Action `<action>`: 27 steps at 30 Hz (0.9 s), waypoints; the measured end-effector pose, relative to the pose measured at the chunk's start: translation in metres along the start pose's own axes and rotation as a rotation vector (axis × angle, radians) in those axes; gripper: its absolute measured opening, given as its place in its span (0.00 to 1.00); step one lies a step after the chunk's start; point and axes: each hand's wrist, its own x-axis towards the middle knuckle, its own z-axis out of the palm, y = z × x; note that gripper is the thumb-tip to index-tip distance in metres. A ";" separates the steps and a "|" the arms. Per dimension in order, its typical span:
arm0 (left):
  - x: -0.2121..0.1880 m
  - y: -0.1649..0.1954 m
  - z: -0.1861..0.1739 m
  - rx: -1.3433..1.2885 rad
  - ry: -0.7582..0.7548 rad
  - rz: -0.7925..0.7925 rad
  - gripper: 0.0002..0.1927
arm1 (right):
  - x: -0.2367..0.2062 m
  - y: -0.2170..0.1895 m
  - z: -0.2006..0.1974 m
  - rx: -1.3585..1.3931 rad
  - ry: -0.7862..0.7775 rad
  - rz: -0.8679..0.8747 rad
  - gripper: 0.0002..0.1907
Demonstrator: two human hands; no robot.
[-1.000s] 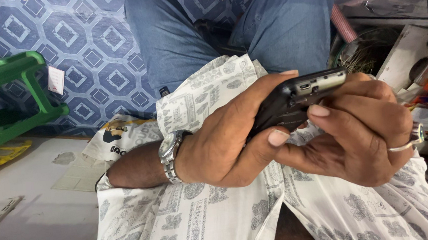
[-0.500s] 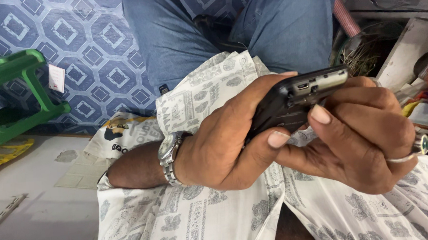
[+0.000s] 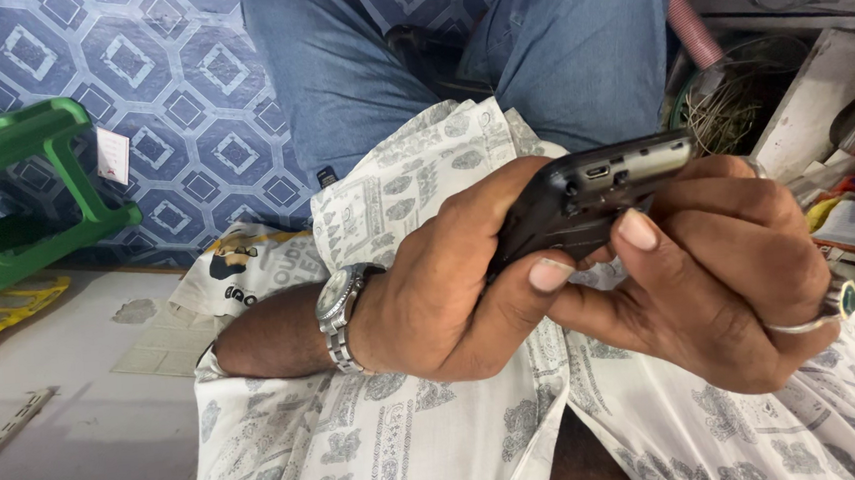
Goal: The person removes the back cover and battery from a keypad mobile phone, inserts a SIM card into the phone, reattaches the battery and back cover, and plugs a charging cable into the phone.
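A small black phone [image 3: 590, 199] is held above my lap, its port end turned towards the camera. My left hand [image 3: 451, 288], with a metal wristwatch [image 3: 338, 316] on the wrist, wraps around the phone's left side, thumb pressed under it. My right hand [image 3: 711, 280], wearing a ring with a green stone [image 3: 838, 301], grips the phone from the right, a fingertip on its lower edge. Both hands rest over my patterned white shirt [image 3: 381, 434] and blue jeans [image 3: 555, 51].
A green plastic stool [image 3: 13, 189] stands at the left on a blue patterned floor [image 3: 177, 97]. A printed bag [image 3: 244, 268] and paper lie beside my left arm. At the right are a coil of wire [image 3: 729, 99] and cluttered shelves [image 3: 842, 141].
Both hands keep their grip on the phone; the view has shifted slightly, and the phone sits a little lower in the frame.
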 end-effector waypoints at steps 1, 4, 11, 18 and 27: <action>0.000 0.000 0.000 -0.009 0.003 0.000 0.23 | 0.001 0.000 0.000 -0.020 0.004 -0.005 0.30; -0.001 -0.001 0.000 -0.020 0.013 -0.017 0.22 | 0.007 0.003 0.003 -0.063 -0.004 -0.028 0.30; 0.002 -0.005 0.001 -0.082 0.008 -0.027 0.21 | 0.017 0.005 -0.015 -0.037 -0.240 -0.022 0.30; 0.003 0.000 0.000 -0.065 0.030 -0.105 0.19 | 0.017 0.005 -0.012 -0.112 -0.243 -0.007 0.30; 0.005 -0.002 0.001 -0.010 0.127 -0.151 0.15 | 0.000 0.011 0.003 -0.113 -0.099 -0.047 0.28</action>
